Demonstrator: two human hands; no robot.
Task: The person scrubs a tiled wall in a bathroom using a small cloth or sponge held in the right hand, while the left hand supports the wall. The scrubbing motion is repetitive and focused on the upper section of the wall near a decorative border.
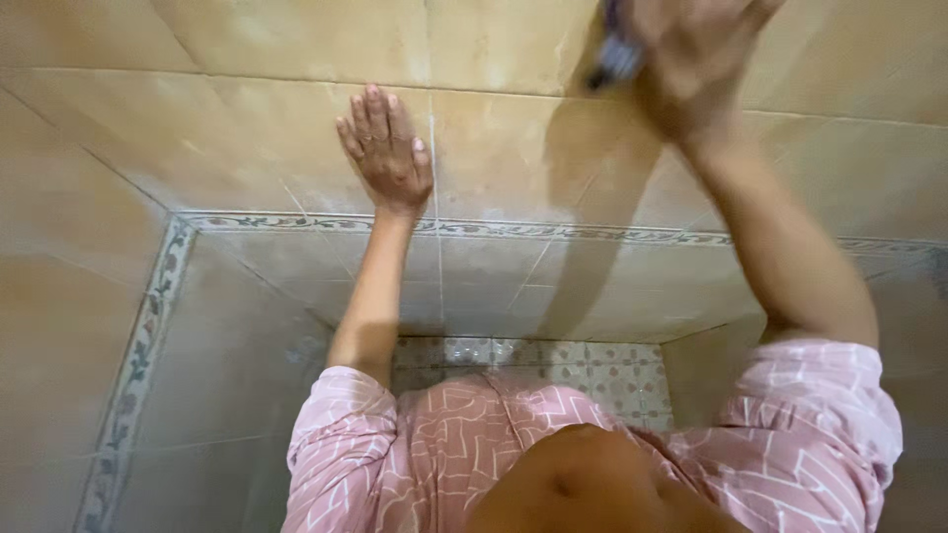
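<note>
Left hand (387, 148) flat and empty against the beige wall tile (494, 158). Right hand (691, 59) grips a blurred brush (617, 54) high on the tile. Scrubbing underway; extent cleaned indeterminable.

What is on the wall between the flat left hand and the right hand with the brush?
In the head view, only bare beige wall tile with one vertical grout line lies between the left hand and the right hand gripping a brush.

Bare tiled wall (513, 158) between the hands, seemingly unobstructed.
</note>
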